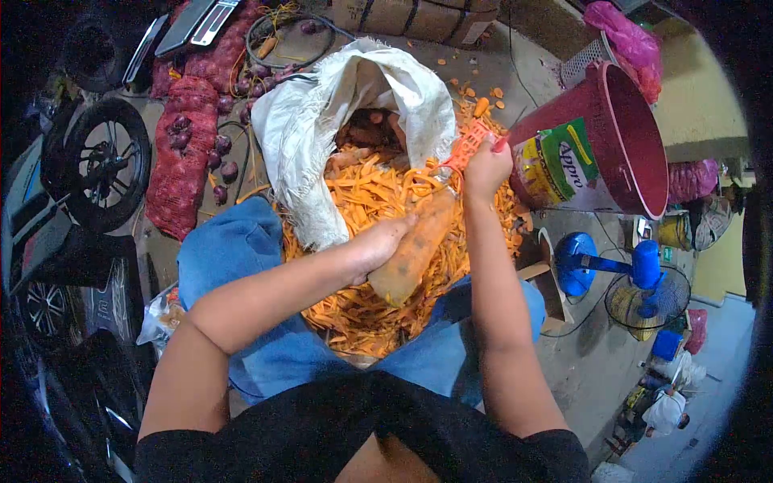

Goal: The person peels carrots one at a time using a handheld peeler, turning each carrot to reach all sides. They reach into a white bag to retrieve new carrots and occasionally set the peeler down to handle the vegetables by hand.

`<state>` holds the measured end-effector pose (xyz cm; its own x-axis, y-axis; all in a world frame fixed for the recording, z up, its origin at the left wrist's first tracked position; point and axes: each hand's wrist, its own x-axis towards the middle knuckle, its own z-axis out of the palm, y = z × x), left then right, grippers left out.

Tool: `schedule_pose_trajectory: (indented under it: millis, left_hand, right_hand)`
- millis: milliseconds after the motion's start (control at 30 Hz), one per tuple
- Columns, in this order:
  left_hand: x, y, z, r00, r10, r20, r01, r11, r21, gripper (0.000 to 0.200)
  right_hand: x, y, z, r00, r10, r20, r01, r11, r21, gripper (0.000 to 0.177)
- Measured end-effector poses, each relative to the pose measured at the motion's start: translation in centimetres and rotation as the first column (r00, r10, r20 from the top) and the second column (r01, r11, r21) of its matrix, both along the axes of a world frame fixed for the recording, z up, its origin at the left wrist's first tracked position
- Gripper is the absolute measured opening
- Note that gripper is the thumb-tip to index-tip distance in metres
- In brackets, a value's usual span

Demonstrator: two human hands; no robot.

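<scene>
My left hand (377, 249) grips the side of a long, pale-orange, dark-smudged piece (415, 249), its thumb on top and its other fingers mostly hidden; I cannot tell exactly what the piece is. Just past its far end, my right hand (487, 171) is closed around a perforated orange-red plastic tool (465, 149), with a red end showing by the thumb. Beneath both hands lies a heap of orange carrot strips (362, 193) between my knees. A white woven sack (294, 129) gapes at the heap's far side, with more orange pieces inside its dark mouth.
Red net sacks of onions (183, 161) lie at left beside loose onions and a motorcycle wheel (105, 165). At right a large red bucket (636, 137) is tipped on its side, near a blue fan (644, 266). Carrot rounds (497, 98) are scattered beyond; another person (667, 412) is far off.
</scene>
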<state>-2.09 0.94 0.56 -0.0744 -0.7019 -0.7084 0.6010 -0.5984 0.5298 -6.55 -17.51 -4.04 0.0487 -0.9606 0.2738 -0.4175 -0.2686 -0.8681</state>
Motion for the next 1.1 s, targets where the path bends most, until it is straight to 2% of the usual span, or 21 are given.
schedule_pose_trajectory:
  millis: [67,167,200,267,300,367,400,467,533,667,733,767,800,867,900,967,1000,1067,1100]
  left_hand:
    - [0.1,0.3,-0.1,0.997,0.040,0.071,-0.017,0.957,-0.291,0.039]
    - [1.7,0.2,2.1,0.994,0.006,0.107,0.035,0.926,-0.376,0.042]
    - [2.1,0.2,2.1,0.994,0.010,0.108,0.032,0.924,-0.380,0.042]
    - [2.8,0.2,2.1,0.955,-0.012,0.297,0.129,0.917,-0.378,0.047]
    - [3.1,0.2,1.9,0.956,-0.004,0.295,0.121,0.917,-0.379,0.047]
    - [3.6,0.0,0.9,0.875,-0.052,0.481,0.204,0.941,-0.271,0.056]
    - [3.8,-0.1,0.0,0.875,-0.048,0.482,0.201,0.941,-0.271,0.056]
    - [4.1,-0.3,-1.6,0.736,-0.056,0.675,0.334,0.897,-0.289,0.059]
    - [4.0,-0.4,-1.4,0.758,-0.078,0.647,0.313,0.914,-0.257,0.059]
    - [4.0,-0.9,0.4,0.761,-0.136,0.635,0.311,0.935,-0.172,0.055]
    - [3.9,-1.2,-0.2,0.770,-0.123,0.626,0.296,0.938,-0.180,0.056]
    - [3.8,-1.3,-0.6,0.781,-0.107,0.615,0.275,0.943,-0.186,0.056]
    - [3.7,-1.3,-1.0,0.782,-0.107,0.614,0.276,0.943,-0.187,0.056]
    - [3.5,-1.3,-1.5,0.815,-0.046,0.577,0.264,0.917,-0.300,0.055]
    - [3.4,-1.4,-1.1,0.815,-0.049,0.577,0.267,0.916,-0.300,0.055]
    - [3.4,-1.3,0.2,0.931,0.001,0.366,0.106,0.956,-0.273,0.045]
    - [3.5,-1.3,0.5,0.930,0.002,0.366,0.105,0.956,-0.273,0.045]
    - [3.8,-1.5,0.8,0.997,0.055,0.048,-0.049,0.992,-0.113,0.043]
    - [3.9,-2.0,0.3,0.993,0.113,-0.014,-0.114,0.990,-0.079,0.039]
  right_hand:
    - [-0.4,-0.5,0.0,0.997,-0.046,-0.058,0.048,0.998,0.041,0.020]
    - [-0.8,-1.2,-1.1,0.990,-0.136,-0.032,0.136,0.991,0.008,0.022]
    - [-0.9,-1.6,-1.0,0.991,-0.133,-0.031,0.133,0.991,0.004,0.022]
    - [-1.0,-2.2,-0.7,0.970,-0.149,0.192,0.094,0.959,0.268,0.024]
    - [-0.9,-1.9,0.0,0.942,-0.095,0.322,0.006,0.963,0.269,0.024]
    - [-0.8,-1.1,1.6,0.938,-0.073,0.338,-0.026,0.960,0.278,0.023]
    - [-0.6,-0.6,2.7,0.933,-0.059,0.356,-0.050,0.956,0.289,0.022]
    - [-0.4,-0.5,3.3,0.905,-0.073,0.418,-0.048,0.961,0.272,0.020]
    - [-0.8,-0.7,3.7,0.880,0.049,0.472,-0.104,0.990,0.092,0.024]
    - [-1.6,-0.6,5.3,0.834,0.005,0.552,-0.097,0.986,0.139,0.021]
    - [-1.8,0.9,6.6,0.821,0.143,0.553,-0.251,0.960,0.125,0.019]
    - [-1.7,1.4,6.7,0.932,0.204,0.301,-0.191,0.979,-0.073,0.018]
    - [-1.5,1.7,6.4,0.932,0.203,0.299,-0.189,0.979,-0.074,0.018]
    - [-1.1,2.3,5.5,0.895,0.383,0.229,-0.333,0.915,-0.228,0.018]
    - [-1.0,2.5,5.7,0.892,0.376,0.251,-0.336,0.923,-0.187,0.018]
    - [-1.5,1.8,5.6,0.914,0.346,0.209,-0.313,0.933,-0.177,0.018]
    - [-1.8,1.3,5.5,0.933,0.318,0.166,-0.291,0.942,-0.168,0.017]
    - [-2.3,0.3,5.1,0.944,0.280,0.175,-0.259,0.957,-0.129,0.018]
    - [-2.3,0.3,5.3,0.953,0.240,0.183,-0.227,0.970,-0.089,0.020]
